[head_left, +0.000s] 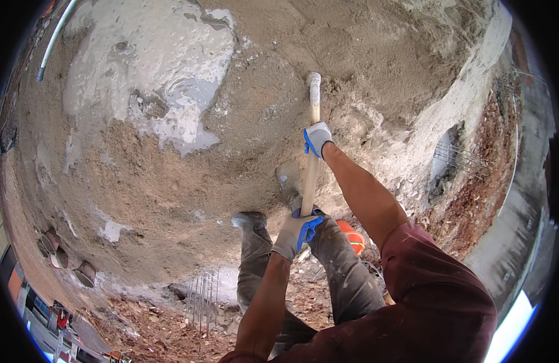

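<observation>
A long wooden-handled tool (310, 181) runs away from my body, its far end coated in grey cement. Sandy mortar mix hides or blurs its head, so I cannot make out which kind it is. My left hand (296, 233), in a grey and blue glove, grips the handle's near end at thigh height. Further up the shaft, my right hand (317, 139) is wrapped around it in a matching glove. Brown-grey mix (279, 91) spreads around the tool's far end, and a pool of wet, pale cement slurry (170, 85) lies to its left.
Near my right leg sits an orange rounded object (351, 236). Steel bars stick up from the ground at the lower left (201, 300) and right (464, 158). Round containers (84, 273) lie at the left. A pale hose or pipe (54, 37) shows at the upper left.
</observation>
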{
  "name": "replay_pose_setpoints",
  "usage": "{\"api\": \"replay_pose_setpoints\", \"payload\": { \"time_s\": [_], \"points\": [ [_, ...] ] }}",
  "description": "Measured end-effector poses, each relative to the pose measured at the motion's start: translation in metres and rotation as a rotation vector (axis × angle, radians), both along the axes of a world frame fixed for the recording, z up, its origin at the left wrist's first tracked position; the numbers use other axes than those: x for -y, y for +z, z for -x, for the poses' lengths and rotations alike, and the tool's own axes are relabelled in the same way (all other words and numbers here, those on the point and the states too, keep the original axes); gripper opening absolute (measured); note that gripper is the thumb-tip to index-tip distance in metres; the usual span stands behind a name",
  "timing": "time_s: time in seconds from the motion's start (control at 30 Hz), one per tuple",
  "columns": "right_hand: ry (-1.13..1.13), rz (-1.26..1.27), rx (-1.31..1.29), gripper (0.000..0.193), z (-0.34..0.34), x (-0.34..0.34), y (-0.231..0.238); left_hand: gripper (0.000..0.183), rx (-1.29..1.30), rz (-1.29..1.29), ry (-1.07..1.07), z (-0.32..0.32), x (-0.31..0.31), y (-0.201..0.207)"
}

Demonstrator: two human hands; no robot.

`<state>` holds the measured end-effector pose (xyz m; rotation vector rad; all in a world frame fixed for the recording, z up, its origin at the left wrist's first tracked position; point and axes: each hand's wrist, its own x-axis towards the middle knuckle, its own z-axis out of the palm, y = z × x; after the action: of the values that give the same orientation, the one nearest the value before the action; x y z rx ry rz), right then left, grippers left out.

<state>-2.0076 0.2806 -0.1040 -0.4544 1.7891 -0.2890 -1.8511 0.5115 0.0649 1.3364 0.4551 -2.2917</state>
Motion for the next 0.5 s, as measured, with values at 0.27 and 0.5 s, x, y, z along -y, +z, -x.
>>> {"api": "replay_pose_setpoints", "payload": {
  "time_s": [0.27, 0.5],
  "points": [
    [-0.059, 0.039, 0.223, 0.012, -0.104, -0.051, 0.091, 0.026, 0.131, 0.186, -0.188, -0.134, 0.033, 0.116],
    [-0.285, -0.033, 0.529, 0.013, -0.289, -0.111, 0.184, 0.027, 0.088, 0.130, -0.208, -0.304, -0.032, 0.200]
  ]
}}
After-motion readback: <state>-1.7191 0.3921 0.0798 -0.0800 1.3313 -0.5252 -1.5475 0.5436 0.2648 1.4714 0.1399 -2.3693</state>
